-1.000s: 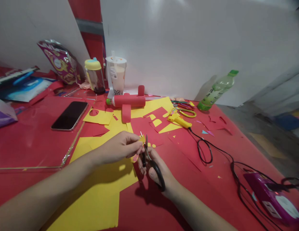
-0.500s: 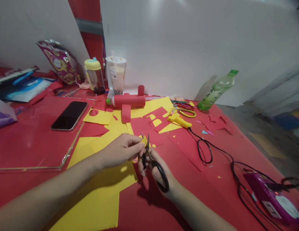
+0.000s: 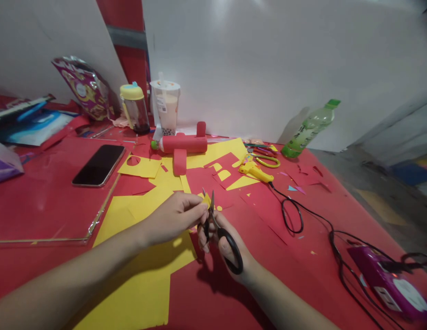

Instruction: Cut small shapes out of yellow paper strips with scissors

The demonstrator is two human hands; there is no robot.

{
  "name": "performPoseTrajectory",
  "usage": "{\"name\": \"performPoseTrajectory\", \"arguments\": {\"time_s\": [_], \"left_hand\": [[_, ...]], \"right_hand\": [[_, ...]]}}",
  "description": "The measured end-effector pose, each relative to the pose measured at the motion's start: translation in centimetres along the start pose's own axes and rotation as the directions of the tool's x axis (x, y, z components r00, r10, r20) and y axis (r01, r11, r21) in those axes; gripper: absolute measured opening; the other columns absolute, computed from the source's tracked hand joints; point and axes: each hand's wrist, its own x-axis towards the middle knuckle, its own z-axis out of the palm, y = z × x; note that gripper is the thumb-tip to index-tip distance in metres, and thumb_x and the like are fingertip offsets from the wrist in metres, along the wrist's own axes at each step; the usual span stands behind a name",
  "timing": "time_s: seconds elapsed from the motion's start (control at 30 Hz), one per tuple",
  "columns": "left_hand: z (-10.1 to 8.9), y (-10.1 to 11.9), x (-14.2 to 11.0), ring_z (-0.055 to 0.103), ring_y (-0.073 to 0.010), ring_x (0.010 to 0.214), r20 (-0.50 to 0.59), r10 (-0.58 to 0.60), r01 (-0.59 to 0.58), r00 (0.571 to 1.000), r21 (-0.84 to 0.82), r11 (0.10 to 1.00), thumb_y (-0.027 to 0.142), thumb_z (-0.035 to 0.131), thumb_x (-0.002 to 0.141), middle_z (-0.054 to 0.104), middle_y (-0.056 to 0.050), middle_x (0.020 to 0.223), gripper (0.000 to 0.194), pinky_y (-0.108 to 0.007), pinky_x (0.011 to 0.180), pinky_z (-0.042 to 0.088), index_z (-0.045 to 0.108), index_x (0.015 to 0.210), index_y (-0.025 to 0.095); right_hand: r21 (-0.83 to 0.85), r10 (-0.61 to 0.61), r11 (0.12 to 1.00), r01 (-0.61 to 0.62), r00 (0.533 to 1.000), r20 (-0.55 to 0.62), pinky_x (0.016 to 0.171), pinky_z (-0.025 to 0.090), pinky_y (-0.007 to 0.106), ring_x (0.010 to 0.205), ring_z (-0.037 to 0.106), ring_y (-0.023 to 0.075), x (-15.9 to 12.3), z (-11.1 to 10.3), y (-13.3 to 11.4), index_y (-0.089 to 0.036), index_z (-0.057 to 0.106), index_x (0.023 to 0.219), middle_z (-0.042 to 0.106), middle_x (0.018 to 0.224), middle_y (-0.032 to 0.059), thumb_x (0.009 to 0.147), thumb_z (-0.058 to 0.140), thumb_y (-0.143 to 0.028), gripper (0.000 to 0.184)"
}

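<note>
Between thumb and fingers, my left hand pinches a small piece of yellow paper. My right hand is closed around black-handled scissors, thumb in one loop, with the blades parted and pointing away from me. The yellow piece sits at the blades, close to my left fingertips; whether they are cutting into it I cannot tell. Under my left forearm lie large yellow sheets. Farther off, a bottle wrapped in red paper lies on its side, with red paper tabs sticking out.
A yellow glue gun lies to the right, its cable running to a purple power strip. A green bottle leans at the back. A phone, a bubble tea cup and a yellow-lidded bottle stand or lie left.
The scissors and my right hand have shifted very slightly to the right. My left hand keeps its pinch on the yellow piece, and everything else looks the same.
</note>
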Motion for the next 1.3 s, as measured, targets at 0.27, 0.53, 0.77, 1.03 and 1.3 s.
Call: {"name": "performPoseTrajectory", "arguments": {"time_s": [0.27,0.53,0.77,1.03,1.3], "left_hand": [[0.5,0.0,-0.1,0.033,-0.0049,0.041,-0.051,-0.023,0.023,0.998,0.002,1.0,0.027,0.037,0.079,0.037,0.007,0.043,0.029,-0.017,0.042,0.027,0.041,0.052,0.016],[0.8,0.1,-0.2,0.041,-0.0054,0.042,-0.064,-0.002,0.001,0.998,-0.016,1.0,0.024,0.036,0.081,0.044,0.007,0.041,0.03,-0.017,0.045,0.03,0.042,0.053,0.016],[0.9,0.1,-0.1,0.045,-0.006,0.042,-0.077,0.0,-0.001,0.997,-0.016,1.0,0.024,0.036,0.081,0.047,0.006,0.041,0.029,-0.017,0.046,0.033,0.042,0.054,0.016],[1.1,0.2,-0.2,0.047,-0.0064,0.039,-0.073,-0.01,0.005,0.997,-0.056,0.998,0.026,0.034,0.081,0.048,0.006,0.04,0.029,-0.018,0.043,0.034,0.041,0.054,0.017],[1.2,0.1,-0.2,0.043,-0.0059,0.04,-0.096,-0.033,0.024,0.995,-0.093,0.995,0.028,0.036,0.08,0.044,0.006,0.04,0.03,-0.017,0.043,0.032,0.042,0.053,0.016]], "right_hand": [[-0.006,0.03,1.0,-0.03,0.999,-0.017,0.051,0.028,0.025,0.052,0.032,0.0107,0.1,-0.1,0.1,-0.022,0.038,0.091,0.039,0.061,-0.0038,0.066,0.05,-0.061,0.048],[0.009,0.012,1.0,-0.012,1.0,-0.026,0.05,0.028,0.024,0.053,0.035,0.0097,0.0,-0.1,0.3,-0.021,0.041,0.091,0.041,0.062,-0.0038,0.069,0.05,-0.06,0.046],[0.0,-0.007,1.0,0.007,0.999,-0.034,0.05,0.028,0.024,0.052,0.035,0.0095,0.1,0.0,0.1,-0.02,0.04,0.089,0.039,0.061,-0.0044,0.07,0.049,-0.058,0.043],[0.002,0.023,1.0,-0.022,0.996,-0.081,0.046,0.027,0.022,0.048,0.032,0.0084,0.2,0.4,-0.1,-0.021,0.04,0.086,0.037,0.056,-0.0059,0.066,0.051,-0.061,0.046],[-0.001,0.033,0.999,-0.033,0.993,-0.111,0.044,0.027,0.021,0.045,0.03,0.0081,0.2,0.6,-0.5,-0.021,0.041,0.083,0.034,0.053,-0.0072,0.064,0.053,-0.061,0.046]]}}
